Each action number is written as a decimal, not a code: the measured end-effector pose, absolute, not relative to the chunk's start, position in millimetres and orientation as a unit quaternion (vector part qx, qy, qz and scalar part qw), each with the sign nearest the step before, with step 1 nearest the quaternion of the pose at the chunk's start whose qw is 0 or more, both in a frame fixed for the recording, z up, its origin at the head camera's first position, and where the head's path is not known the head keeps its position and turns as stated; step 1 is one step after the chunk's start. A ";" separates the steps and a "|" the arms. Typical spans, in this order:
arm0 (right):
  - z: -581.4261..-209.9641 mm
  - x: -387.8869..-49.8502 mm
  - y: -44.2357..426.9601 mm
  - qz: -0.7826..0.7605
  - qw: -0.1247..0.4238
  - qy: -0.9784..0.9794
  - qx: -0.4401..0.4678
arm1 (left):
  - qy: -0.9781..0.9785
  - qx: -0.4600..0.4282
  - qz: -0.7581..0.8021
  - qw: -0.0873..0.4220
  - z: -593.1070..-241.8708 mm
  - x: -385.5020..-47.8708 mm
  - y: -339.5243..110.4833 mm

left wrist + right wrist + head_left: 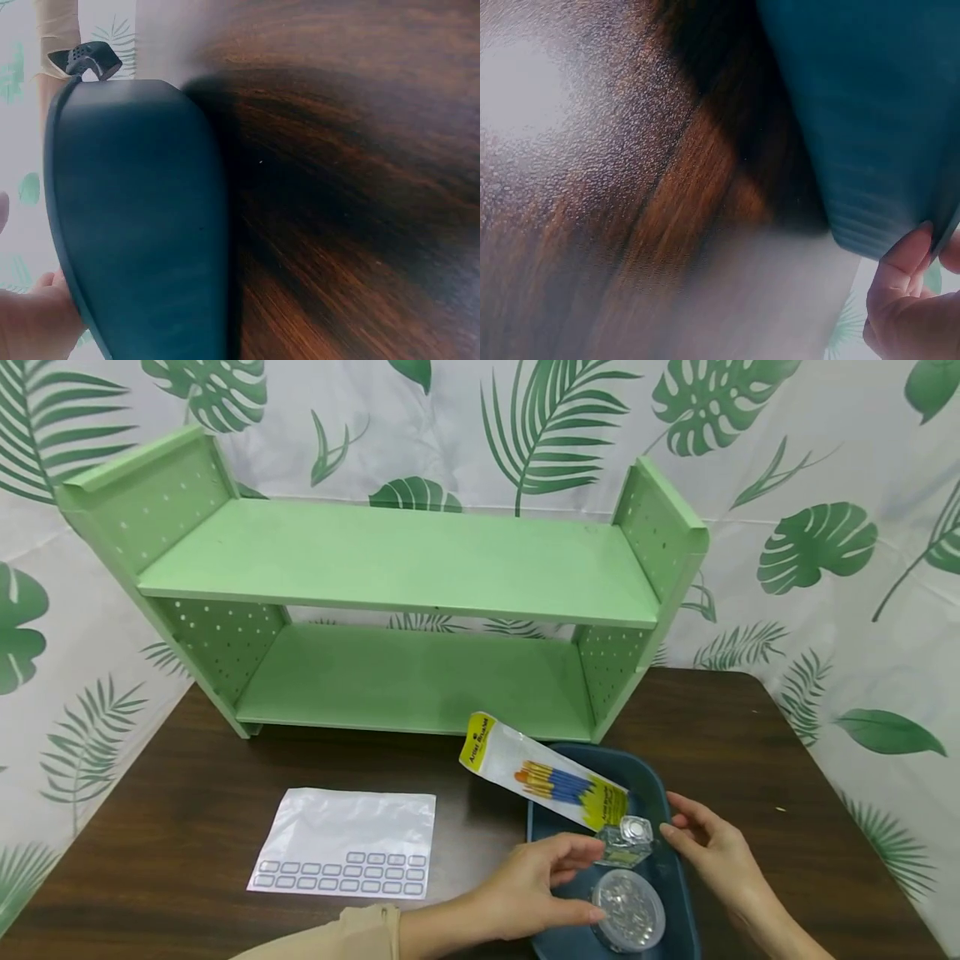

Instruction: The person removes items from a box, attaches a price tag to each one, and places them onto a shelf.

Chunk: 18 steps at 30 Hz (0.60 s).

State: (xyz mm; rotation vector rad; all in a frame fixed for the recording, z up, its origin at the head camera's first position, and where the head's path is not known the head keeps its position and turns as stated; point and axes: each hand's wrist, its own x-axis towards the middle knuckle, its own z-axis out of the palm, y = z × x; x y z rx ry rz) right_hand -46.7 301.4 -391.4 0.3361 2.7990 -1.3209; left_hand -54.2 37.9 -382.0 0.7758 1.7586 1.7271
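Observation:
A dark blue plastic bin stands on the table at the front right. Its right rim is pinched between the thumb and fingers of my right hand, seen also in the right wrist view. Over the bin's left side reaches my left hand, thumb and fingers spread apart. Its fingertips are beside a small clear glass bottle, its thumb at the edge of a round clear tub of small silvery pieces. Whether they touch is unclear. A packet of artist brushes leans out over the bin's back left rim.
Behind the bin stands a green two-tier shelf with perforated sides. A white sheet with printed label boxes lies left of the bin on the dark wood table. A leaf-patterned cloth hangs behind.

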 end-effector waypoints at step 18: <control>-389.9 -47.0 301.4 -0.453 0.028 0.884 0.112 | 0.772 0.410 0.439 0.207 -387.1 -62.8 65.6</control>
